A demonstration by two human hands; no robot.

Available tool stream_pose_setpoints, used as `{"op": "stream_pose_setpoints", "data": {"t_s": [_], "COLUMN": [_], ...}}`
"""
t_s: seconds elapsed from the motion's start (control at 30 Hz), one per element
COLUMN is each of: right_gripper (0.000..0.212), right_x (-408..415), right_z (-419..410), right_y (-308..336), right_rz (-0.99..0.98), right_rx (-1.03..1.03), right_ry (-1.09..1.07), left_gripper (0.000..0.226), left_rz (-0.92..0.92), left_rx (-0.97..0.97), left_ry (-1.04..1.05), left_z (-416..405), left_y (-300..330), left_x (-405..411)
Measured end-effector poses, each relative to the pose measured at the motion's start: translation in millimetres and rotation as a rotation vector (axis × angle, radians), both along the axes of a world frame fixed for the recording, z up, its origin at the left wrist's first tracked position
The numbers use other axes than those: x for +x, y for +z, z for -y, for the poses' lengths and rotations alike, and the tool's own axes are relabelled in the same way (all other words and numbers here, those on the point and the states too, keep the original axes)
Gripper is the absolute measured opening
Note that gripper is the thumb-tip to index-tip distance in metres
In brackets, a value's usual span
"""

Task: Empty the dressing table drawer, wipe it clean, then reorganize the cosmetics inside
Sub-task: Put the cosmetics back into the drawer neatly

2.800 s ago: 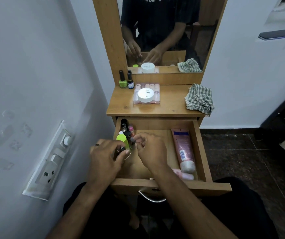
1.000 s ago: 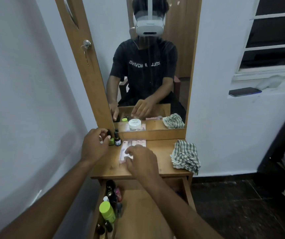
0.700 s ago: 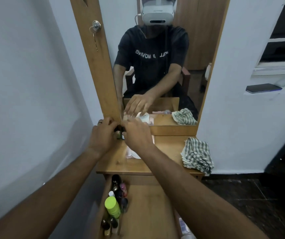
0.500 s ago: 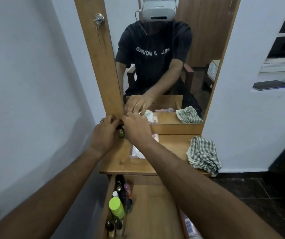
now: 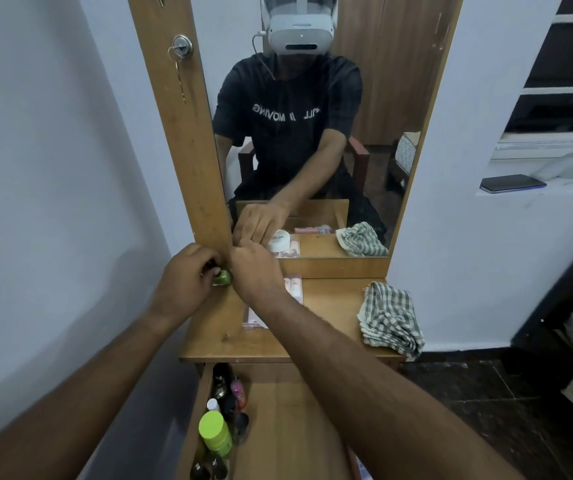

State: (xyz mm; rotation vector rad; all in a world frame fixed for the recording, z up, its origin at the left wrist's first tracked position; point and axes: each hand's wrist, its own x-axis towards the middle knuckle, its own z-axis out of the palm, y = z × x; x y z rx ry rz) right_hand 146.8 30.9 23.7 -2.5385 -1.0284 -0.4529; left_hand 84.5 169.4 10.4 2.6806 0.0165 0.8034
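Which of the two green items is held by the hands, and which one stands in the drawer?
The small green bottle at the mirror's foot is between both hands. The larger one with the lime-green cap stands untouched in the open drawer.

Left arm: you reach it forward from the lower left, forearm bare.
Left hand (image 5: 188, 275): your fingers are curled, pinching a small green bottle (image 5: 222, 277).
Right arm: it crosses up from the lower right, nearly straight.
Right hand (image 5: 254, 271): knuckles up, fingers bent down just beside your left; what they touch is hidden.
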Motion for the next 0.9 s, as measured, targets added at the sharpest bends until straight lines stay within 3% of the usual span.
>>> {"op": "stream_pose_setpoints", "data": {"t_s": [0.23,0.47,0.73,0.9], "right_gripper": [0.013,0.010,0.010,0.012], "right_x": [-7,-19,-56,-123], "right_z": [3,12,64,120], "right_y": [1,-1,29,-3], "right_rz": [-0.055,-0.016,0.024,-0.009], "right_rx": [0.016,0.077,0.445,0.560], "right_ry": [-0.017,-0.018,0.001,0.070], "left_gripper": [0.015,0.014,0.015,0.018], "left_rz": [0.181,0.224,0.205,0.142], "left_rx": [-0.099,-0.149,-0.220,-0.302], "left_ry": [0.009,-0.021,0.009,0.018], "left_z": [16,32,41,58], "left_y": [15,27,27,3], "left_x": [-36,-69,-111,-141]}}
